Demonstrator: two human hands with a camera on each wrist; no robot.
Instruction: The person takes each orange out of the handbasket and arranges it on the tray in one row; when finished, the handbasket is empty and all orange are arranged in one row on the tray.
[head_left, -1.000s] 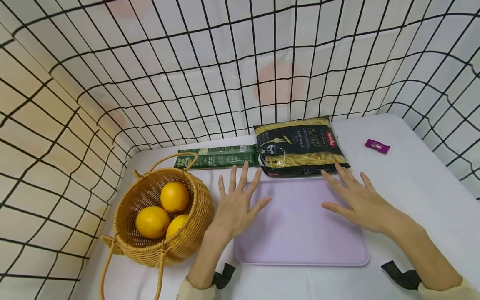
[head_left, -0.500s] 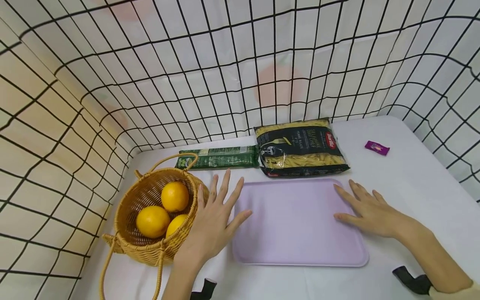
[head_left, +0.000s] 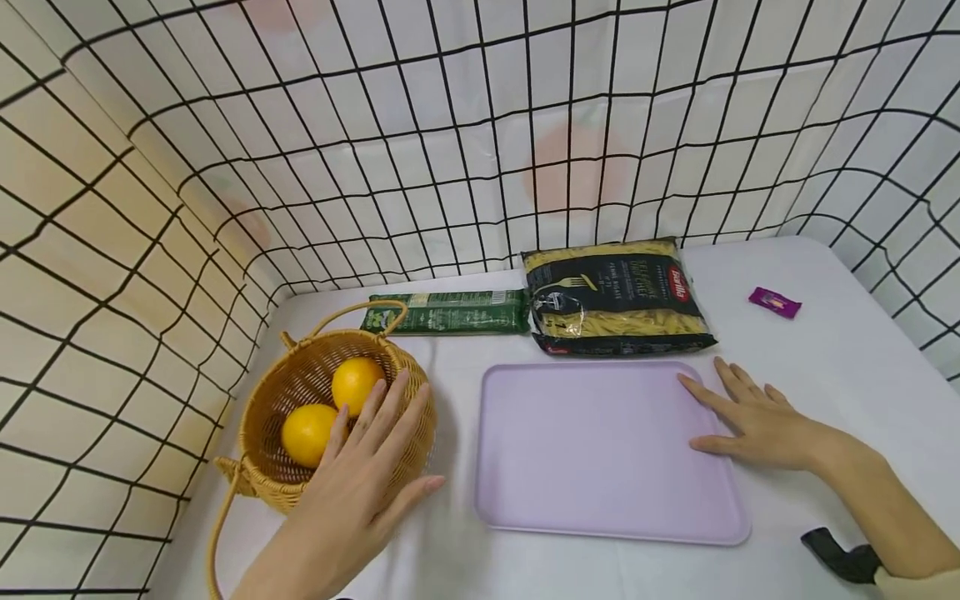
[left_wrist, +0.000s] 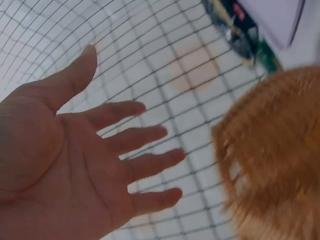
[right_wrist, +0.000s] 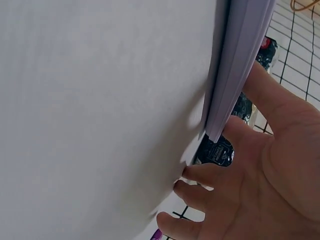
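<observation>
My left hand (head_left: 348, 487) hovers over the near side of a round wicker basket (head_left: 303, 371), fingers spread and holding nothing. Two yellow-orange citrus fruits show inside, one orange (head_left: 356, 383) near the fingertips and another (head_left: 307, 435) left of them. In the left wrist view the bare palm (left_wrist: 80, 165) stands apart from the basket (left_wrist: 275, 155). My right hand (head_left: 765, 425) lies at the right edge of a lilac tray (head_left: 600, 454). Its thumb and index finger touch or overlap the tray rim (right_wrist: 235, 75); the other fingers extend beyond it.
Behind the tray lie a black and yellow penne bag (head_left: 618, 296) and a flat green packet (head_left: 453, 312). A small purple wrapped sweet (head_left: 775, 302) is at the back right. Black wire mesh (head_left: 480, 167) walls the white table on the back and sides.
My left hand has moved left from above the tray to over the basket, now covering one fruit. My right hand has shifted outward from over the tray to its right edge.
</observation>
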